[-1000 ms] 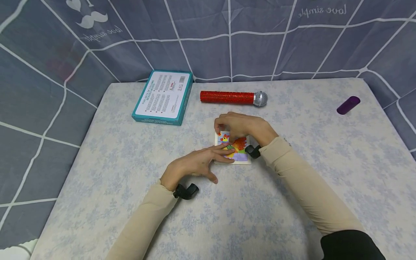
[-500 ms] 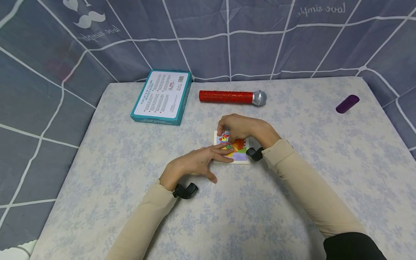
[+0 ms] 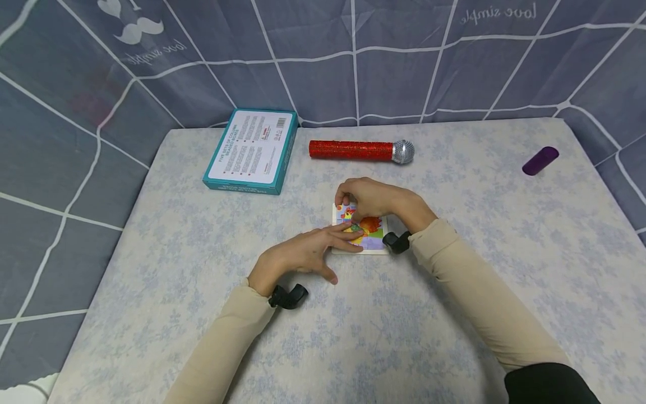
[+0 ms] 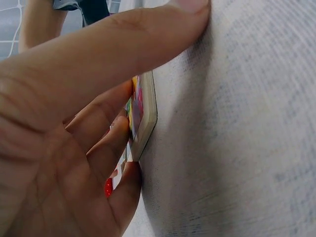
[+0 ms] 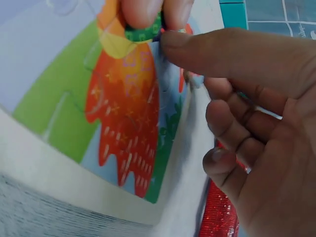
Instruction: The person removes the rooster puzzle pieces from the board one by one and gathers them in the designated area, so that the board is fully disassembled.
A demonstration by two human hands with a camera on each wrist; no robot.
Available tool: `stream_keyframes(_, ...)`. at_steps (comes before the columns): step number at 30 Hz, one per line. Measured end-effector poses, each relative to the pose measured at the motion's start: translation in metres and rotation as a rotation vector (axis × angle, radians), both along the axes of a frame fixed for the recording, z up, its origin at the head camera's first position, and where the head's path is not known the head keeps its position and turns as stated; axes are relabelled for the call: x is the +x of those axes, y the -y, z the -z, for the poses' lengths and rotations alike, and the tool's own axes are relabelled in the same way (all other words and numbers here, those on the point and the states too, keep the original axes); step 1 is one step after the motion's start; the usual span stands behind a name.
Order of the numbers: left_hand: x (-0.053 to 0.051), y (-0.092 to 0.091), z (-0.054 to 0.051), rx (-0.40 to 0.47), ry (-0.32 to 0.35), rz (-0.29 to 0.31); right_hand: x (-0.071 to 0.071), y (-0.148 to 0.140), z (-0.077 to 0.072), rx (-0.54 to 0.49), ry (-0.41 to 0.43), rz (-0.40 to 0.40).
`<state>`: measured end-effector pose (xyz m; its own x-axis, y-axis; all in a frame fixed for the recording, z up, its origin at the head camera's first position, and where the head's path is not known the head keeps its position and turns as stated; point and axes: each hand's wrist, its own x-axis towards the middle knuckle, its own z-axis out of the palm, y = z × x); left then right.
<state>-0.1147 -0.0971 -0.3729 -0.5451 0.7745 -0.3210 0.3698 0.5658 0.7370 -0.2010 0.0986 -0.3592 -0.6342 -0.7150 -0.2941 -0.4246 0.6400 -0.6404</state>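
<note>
A small jigsaw puzzle (image 3: pixel 375 244) with a brightly coloured chicken picture lies in a pale frame in the middle of the table. My left hand (image 3: pixel 308 251) rests its outstretched fingers across the puzzle's lower left, the thumb held apart over the cloth. Above it, my right hand (image 3: pixel 375 197) curls over the upper part, with thumb and index finger about a puzzle piece (image 3: pixel 348 214) that shows the chicken's head. In the right wrist view, the thumb (image 5: pixel 222 49) comes down beside the left fingertips (image 5: pixel 143 12); it hides the index finger and most of the piece.
Behind the hands lies a red glittery microphone (image 3: pixel 353 150). A teal box (image 3: pixel 250 148) with a printed white label sits at the back left, and a purple cylinder (image 3: pixel 540 161) at the far right. A grey checked curtain (image 3: pixel 323 84) hangs behind the table.
My right hand has shifted slightly over the puzzle's upper part, its fingertips lately a little to the left. The left hand stays in place on the puzzle.
</note>
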Motion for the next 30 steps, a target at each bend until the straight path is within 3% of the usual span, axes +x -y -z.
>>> stream_keyframes(11, 0.001, 0.001, -0.001, 0.002, -0.010, 0.003, -0.002, -0.004, 0.001, -0.215, 0.004, 0.042)
stream_keyframes(18, 0.000, -0.001, -0.002, -0.009, -0.024, 0.011, -0.004, -0.020, 0.008, -0.319, 0.132, 0.194)
stream_keyframes(24, 0.000, -0.002, -0.003, -0.018, -0.023, 0.006, -0.005, -0.042, 0.013, -0.323, 0.156, 0.323)
stream_keyframes(30, 0.000, -0.001, -0.002, -0.013, -0.023, 0.006, -0.007, -0.070, 0.014, -0.257, 0.157, 0.417)
